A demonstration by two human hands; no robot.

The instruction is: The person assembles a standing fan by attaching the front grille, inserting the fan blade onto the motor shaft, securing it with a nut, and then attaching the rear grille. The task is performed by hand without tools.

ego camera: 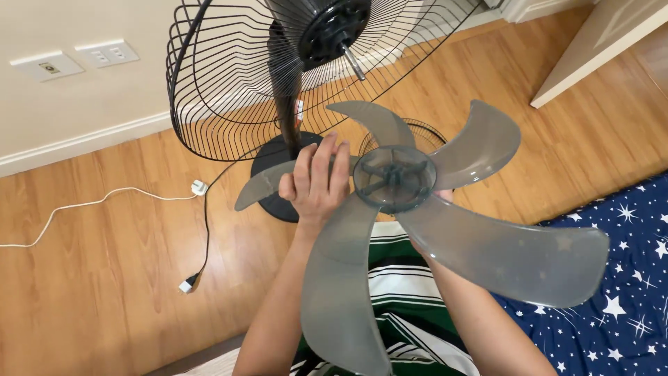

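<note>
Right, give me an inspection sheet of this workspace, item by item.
Surface: wooden floor; starred blue sheet at right.
Job's things: translucent grey fan blade held up before the stand fan's rear grille; bare motor shaft.
Clutter: second grille lying on floor behind blade.
Grippers: left hand grips blade near hub; right hand mostly hidden behind it.
Cables: white cord and black cord across floor.
Surroundings: wall sockets, white baseboard.
</note>
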